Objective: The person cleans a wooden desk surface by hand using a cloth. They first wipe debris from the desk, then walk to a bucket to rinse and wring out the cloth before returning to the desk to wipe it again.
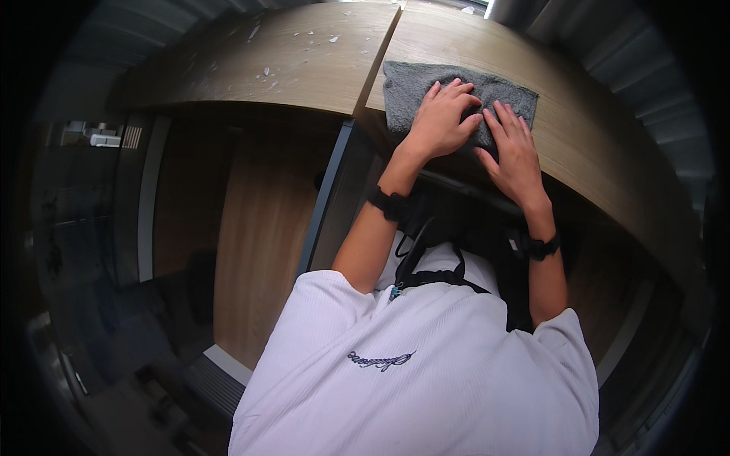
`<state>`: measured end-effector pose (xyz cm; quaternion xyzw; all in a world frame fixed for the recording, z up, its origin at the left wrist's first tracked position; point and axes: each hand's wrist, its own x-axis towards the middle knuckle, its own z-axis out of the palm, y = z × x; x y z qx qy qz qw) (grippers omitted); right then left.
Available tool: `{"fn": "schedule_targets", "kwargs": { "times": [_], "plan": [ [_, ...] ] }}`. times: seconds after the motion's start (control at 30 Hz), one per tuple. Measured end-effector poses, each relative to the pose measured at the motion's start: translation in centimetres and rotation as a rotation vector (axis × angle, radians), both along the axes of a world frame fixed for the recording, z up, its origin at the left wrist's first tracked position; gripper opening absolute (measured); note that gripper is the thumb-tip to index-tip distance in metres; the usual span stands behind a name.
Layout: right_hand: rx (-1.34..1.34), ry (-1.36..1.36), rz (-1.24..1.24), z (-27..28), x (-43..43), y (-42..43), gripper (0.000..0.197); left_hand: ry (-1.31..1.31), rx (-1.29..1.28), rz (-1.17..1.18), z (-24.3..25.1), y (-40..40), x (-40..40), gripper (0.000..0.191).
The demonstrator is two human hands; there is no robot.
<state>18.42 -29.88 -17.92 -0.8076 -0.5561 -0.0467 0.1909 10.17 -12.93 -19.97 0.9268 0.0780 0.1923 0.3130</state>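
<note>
A dark grey cloth (402,94) lies spread on the light wooden desktop (576,131), its near side hanging over the front edge. My left hand (447,117) rests palm down on the middle of the cloth, fingers slightly spread. Just to its right, my right hand (513,154) touches the cloth's right part with its fingertips, its palm by the desk's front edge. Neither hand is closed around the cloth. Both wrists wear black bands.
Left of a narrow seam, a second wooden surface (228,71) bears scattered white flakes and crumbs. Pleated curtains hang around the far side. Below the desktop are a blue-grey upright edge (325,194) and a wooden panel (262,251).
</note>
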Motion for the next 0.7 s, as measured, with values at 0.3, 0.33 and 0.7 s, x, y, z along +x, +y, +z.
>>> {"fn": "schedule_targets", "kwargs": {
  "times": [0.3,0.33,0.7],
  "plan": [
    [0.003,0.000,0.032,1.4,0.4,0.1,0.048,-0.025,0.109,0.062,1.3,-0.3,-1.6,0.033],
    [0.013,0.015,0.029,1.7,0.3,0.0,0.045,0.004,0.141,0.035,1.7,0.1,-2.0,0.033],
    [0.143,-0.023,-0.047,3.3,-1.5,2.0,0.045,0.045,0.265,0.198,2.4,0.1,-2.9,0.047]
  ]
}}
